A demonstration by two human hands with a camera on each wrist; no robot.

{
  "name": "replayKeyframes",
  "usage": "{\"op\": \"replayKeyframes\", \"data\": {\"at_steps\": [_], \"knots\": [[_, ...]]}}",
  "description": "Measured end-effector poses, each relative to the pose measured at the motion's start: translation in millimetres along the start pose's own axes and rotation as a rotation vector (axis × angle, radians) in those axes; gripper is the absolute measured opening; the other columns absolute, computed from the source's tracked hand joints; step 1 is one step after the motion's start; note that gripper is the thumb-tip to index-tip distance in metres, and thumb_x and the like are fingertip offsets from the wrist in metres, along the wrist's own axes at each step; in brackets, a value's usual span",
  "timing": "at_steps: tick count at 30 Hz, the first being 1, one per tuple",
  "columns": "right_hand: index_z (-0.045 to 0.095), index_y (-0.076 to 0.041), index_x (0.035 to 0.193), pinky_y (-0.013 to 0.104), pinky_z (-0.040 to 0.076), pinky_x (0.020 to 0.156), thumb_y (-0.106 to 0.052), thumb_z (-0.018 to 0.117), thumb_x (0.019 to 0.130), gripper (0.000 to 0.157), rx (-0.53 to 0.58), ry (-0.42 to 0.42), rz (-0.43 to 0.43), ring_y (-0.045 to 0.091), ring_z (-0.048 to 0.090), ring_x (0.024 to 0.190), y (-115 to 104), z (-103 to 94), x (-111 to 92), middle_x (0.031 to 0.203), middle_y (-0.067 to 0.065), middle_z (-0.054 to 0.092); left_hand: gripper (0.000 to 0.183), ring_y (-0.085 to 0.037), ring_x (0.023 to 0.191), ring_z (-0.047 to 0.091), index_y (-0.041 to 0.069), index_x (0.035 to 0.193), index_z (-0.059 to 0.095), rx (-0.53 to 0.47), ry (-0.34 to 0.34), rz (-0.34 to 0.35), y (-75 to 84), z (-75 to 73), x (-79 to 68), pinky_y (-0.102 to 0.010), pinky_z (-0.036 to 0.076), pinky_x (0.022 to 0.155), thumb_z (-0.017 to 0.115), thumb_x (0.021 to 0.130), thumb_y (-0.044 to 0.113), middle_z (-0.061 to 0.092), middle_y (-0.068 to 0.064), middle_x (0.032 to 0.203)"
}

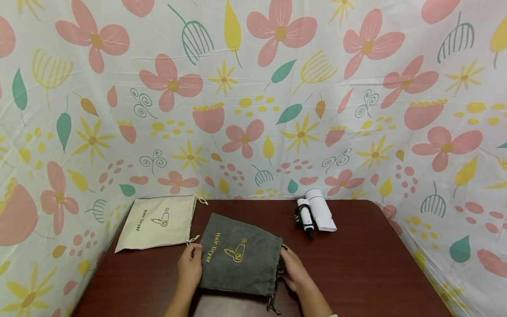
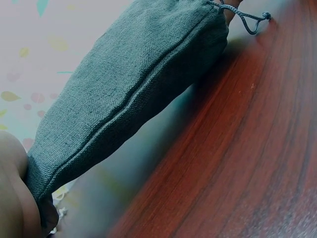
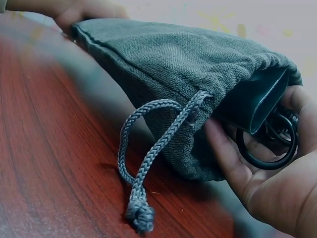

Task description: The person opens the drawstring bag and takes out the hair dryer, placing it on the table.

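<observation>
A grey drawstring bag (image 1: 257,231), printed with "Hair Dryer" and a yellow dryer outline, is held bulging just above the table. My left hand (image 1: 191,265) pinches its closed end at the left side. At its gathered mouth on the right, my right hand (image 1: 296,269) curls round what looks like a dark hair dryer (image 3: 255,106). Its flat, slotted end and a black loop (image 3: 267,166) show in the opening; the rest is hidden inside. My right thumb touches the mouth's lower rim. A knotted grey drawstring (image 3: 163,136) hangs from the near side.
A cream drawstring bag (image 1: 158,226) with the same print lies flat at the back left of the dark red table (image 1: 356,273). At the back right lie a white hair dryer (image 1: 320,209) and its black cord (image 1: 302,211). Flowered cloth (image 1: 245,132) hangs behind the table.
</observation>
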State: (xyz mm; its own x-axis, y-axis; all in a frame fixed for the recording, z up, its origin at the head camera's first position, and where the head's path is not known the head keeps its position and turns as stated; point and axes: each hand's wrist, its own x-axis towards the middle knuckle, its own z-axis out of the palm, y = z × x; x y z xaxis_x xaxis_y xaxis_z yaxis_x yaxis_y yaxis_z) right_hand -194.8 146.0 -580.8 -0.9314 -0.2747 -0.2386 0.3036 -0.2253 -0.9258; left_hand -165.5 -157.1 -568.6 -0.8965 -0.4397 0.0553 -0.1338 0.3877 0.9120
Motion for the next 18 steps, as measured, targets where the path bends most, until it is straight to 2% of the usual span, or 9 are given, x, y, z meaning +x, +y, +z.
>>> {"op": "replayKeyframes", "data": {"at_steps": [7,12,14,16,18], "knots": [[0.063,-0.028,0.111,0.030,0.051,0.073,-0.035,0.053,0.104,0.015,0.005,-0.028,-0.009,0.007,0.060,0.073,-1.2,-2.6,-0.7,0.084,-0.010,0.069,0.020,-0.024,0.092,0.062,0.007,0.103,0.070,-0.002,-0.003,0.005,-0.2,-1.0,-0.7,-0.037,0.047,0.079,0.053,0.103,0.018,0.072,-0.015,0.106],[0.061,-0.024,0.108,0.028,0.046,0.065,-0.032,0.052,0.104,0.012,-0.009,-0.031,-0.007,0.008,0.048,0.062,-2.4,-4.5,0.0,0.074,-0.010,0.061,0.021,-0.024,0.092,0.062,0.007,0.104,0.070,0.004,0.002,-0.002,-0.8,-1.7,-0.6,-0.037,0.047,0.078,0.053,0.103,0.018,0.072,-0.015,0.106],[0.060,-0.023,0.115,0.028,0.043,0.063,-0.031,0.052,0.104,0.016,-0.017,-0.025,0.002,0.009,0.042,0.060,-2.8,-5.4,0.0,0.071,-0.010,0.056,0.021,-0.024,0.091,0.063,0.007,0.105,0.070,0.013,0.007,-0.005,-1.4,-1.5,-0.2,-0.037,0.047,0.077,0.052,0.103,0.018,0.073,-0.015,0.106],[0.056,-0.020,0.129,0.027,0.043,0.062,-0.029,0.051,0.103,0.028,-0.022,-0.013,0.011,0.010,0.040,0.059,-2.9,-6.2,0.0,0.068,-0.009,0.053,0.020,-0.023,0.088,0.062,0.008,0.104,0.070,0.016,0.012,-0.007,-1.4,-1.4,0.0,-0.036,0.046,0.075,0.053,0.103,0.018,0.072,-0.014,0.102],[0.053,-0.021,0.133,0.027,0.042,0.062,-0.029,0.050,0.103,0.031,-0.029,-0.008,0.011,0.010,0.038,0.059,-2.8,-7.3,-0.1,0.068,-0.009,0.051,0.020,-0.022,0.085,0.060,0.008,0.103,0.070,0.017,0.016,-0.006,-1.4,-1.5,0.3,-0.035,0.045,0.073,0.053,0.102,0.018,0.072,-0.014,0.098]]}}
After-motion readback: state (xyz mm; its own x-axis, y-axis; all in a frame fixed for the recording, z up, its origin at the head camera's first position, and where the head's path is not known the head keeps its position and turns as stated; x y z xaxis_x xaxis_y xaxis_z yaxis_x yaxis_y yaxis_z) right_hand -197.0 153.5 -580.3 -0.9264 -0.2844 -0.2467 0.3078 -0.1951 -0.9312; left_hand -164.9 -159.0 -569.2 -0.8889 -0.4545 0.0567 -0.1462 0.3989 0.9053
